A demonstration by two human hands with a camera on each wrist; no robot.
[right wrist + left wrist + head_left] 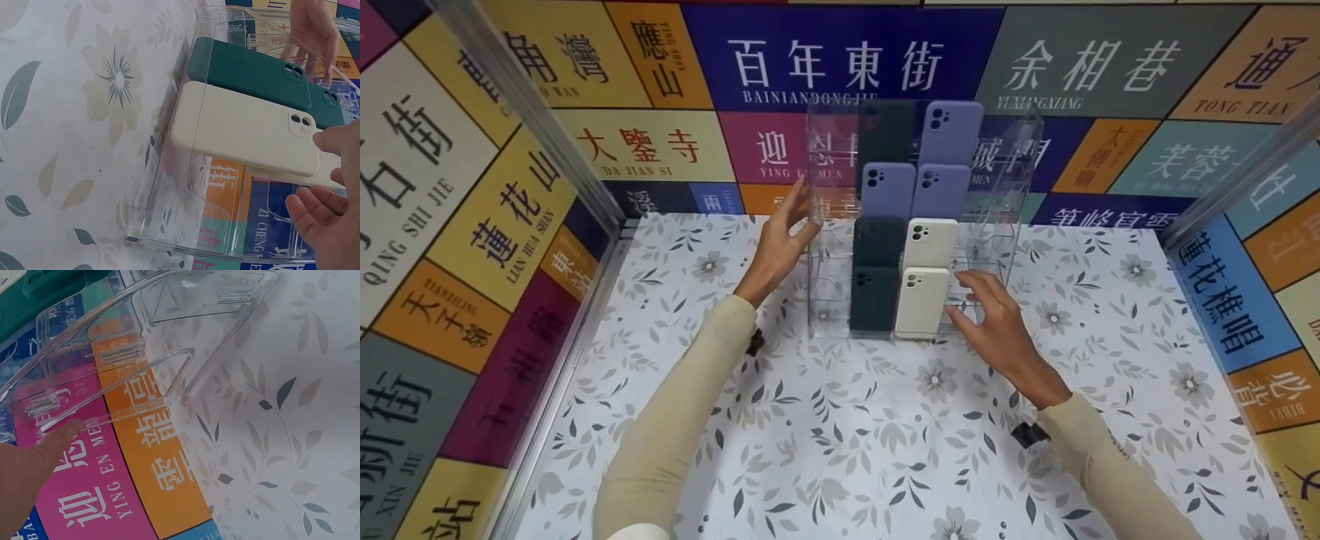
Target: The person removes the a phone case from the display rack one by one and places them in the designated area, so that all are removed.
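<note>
Right hand [997,324], fingers loosely parted, is just right of the lowest cream phone case [922,304]; relaxed left hand [778,244] is at the left side of the clear tiered rack [826,313].

From here I count three purple cases [889,191], three green cases [874,301] and two white cases [922,306], eight all told. There is one clear rack [829,309], one left hand [777,246], one right hand [997,326], two sleeves [682,412] and three walls [885,26].

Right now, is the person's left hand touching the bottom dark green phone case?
Apart. The head view shows a plain gap between the left hand, near the edge of the clear display rack, and the bottom dark green phone case.
</note>
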